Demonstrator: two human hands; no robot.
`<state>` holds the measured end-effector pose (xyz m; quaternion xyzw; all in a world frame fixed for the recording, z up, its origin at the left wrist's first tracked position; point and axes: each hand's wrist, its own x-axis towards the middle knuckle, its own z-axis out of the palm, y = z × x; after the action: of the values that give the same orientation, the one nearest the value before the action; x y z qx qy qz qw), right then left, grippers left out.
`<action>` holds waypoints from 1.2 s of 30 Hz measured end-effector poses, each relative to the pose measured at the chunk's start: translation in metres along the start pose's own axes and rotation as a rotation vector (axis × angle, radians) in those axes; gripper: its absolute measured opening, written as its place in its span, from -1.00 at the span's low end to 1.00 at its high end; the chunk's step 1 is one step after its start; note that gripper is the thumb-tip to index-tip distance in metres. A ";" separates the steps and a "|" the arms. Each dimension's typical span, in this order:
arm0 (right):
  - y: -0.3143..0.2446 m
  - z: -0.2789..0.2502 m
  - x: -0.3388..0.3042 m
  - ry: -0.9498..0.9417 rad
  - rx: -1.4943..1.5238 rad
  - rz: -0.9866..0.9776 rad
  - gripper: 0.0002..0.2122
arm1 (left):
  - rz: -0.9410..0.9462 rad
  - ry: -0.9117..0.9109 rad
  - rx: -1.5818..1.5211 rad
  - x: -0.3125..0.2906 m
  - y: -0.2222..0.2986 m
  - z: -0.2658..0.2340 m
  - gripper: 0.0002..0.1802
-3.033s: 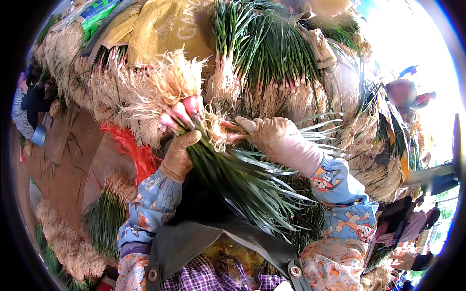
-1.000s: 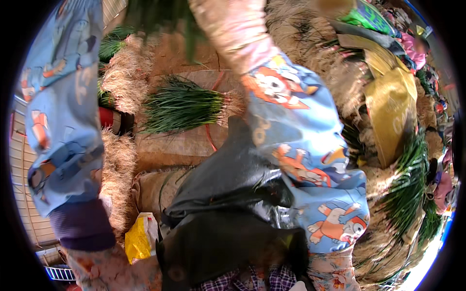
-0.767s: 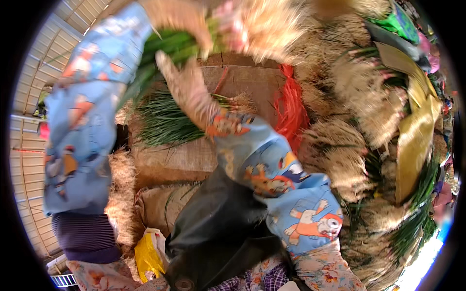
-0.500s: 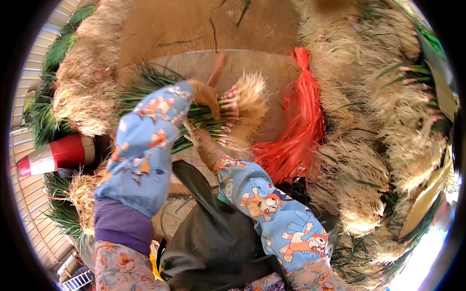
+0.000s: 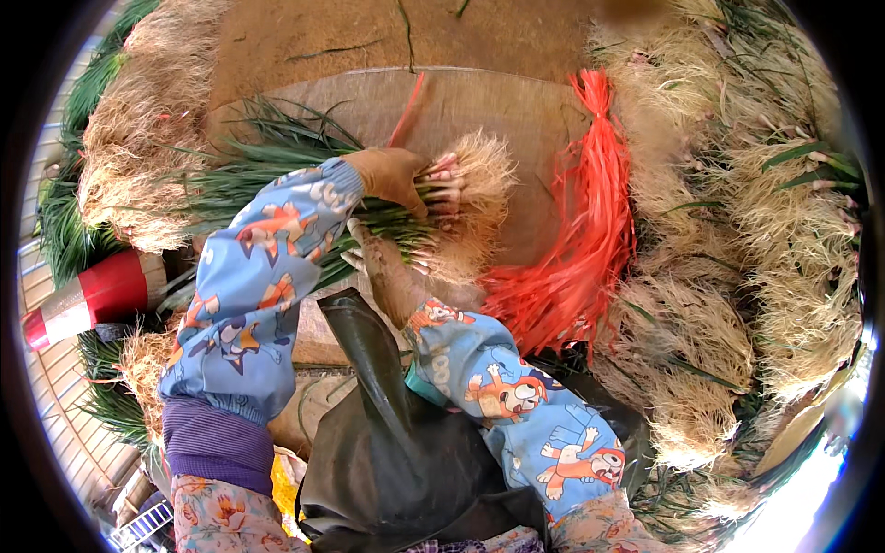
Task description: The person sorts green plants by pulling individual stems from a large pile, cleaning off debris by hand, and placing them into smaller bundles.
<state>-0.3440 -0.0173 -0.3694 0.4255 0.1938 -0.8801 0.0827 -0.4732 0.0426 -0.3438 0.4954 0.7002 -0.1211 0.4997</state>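
Green-onion bunch (image 5: 446,195) lies on the tan sheet (image 5: 530,138), roots rightward; gathering looks largely done, no tie visible around it. Left hand (image 5: 392,175) curls its fingers over the stalks; right hand (image 5: 389,275) touches the lower edge, grip unclear

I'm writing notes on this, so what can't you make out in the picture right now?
All in the head view:
Right hand: some fingers, hidden by the rooted stalks.
Red strip: lower end, lost behind the left hand.
Yellow item: partly hidden by left sleeve and dark apron; kind unclear.
Brown patch: blurred, cut off by the top edge.
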 end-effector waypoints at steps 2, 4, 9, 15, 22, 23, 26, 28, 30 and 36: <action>0.020 -0.021 0.038 -0.071 -0.065 -0.076 -0.55 | 0.044 0.233 0.077 -0.007 -0.006 0.011 -0.03; 0.010 -0.020 0.037 -0.073 -0.185 -0.050 -0.58 | 0.073 0.442 0.142 -0.018 -0.005 0.017 0.03; -0.023 -0.044 -0.008 -0.485 -1.929 -0.948 -0.81 | 0.063 0.519 0.115 0.001 -0.041 0.072 0.09; -0.106 -0.081 -0.003 0.550 -1.788 -1.231 -0.67 | -0.009 0.450 0.076 0.011 -0.039 0.067 0.05; -0.050 -0.110 0.058 0.612 -1.292 -1.224 -0.53 | 0.068 0.732 0.120 0.007 -0.036 0.097 -0.01; -0.049 -0.109 0.056 0.586 -1.275 -1.174 -0.51 | 0.071 0.722 0.128 0.008 -0.038 0.100 -0.01; -0.044 -0.122 0.063 0.509 -1.221 -1.093 -0.51 | 0.093 0.571 0.122 0.003 -0.036 0.085 0.12; -0.050 -0.122 0.056 0.528 -1.331 -1.113 -0.50 | 0.103 0.613 0.175 -0.008 -0.034 0.084 0.18; -0.050 -0.118 0.050 0.505 -1.374 -1.061 -0.50 | 0.080 0.583 0.138 -0.031 -0.033 0.084 0.22; -0.054 -0.117 0.054 0.638 -1.444 -1.126 -0.49 | 0.030 0.597 0.323 -0.030 -0.019 0.096 0.31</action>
<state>-0.3107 0.0807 -0.4629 0.3360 0.8762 -0.3031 -0.1659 -0.4328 -0.0472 -0.3706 0.5918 0.7801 -0.0727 0.1896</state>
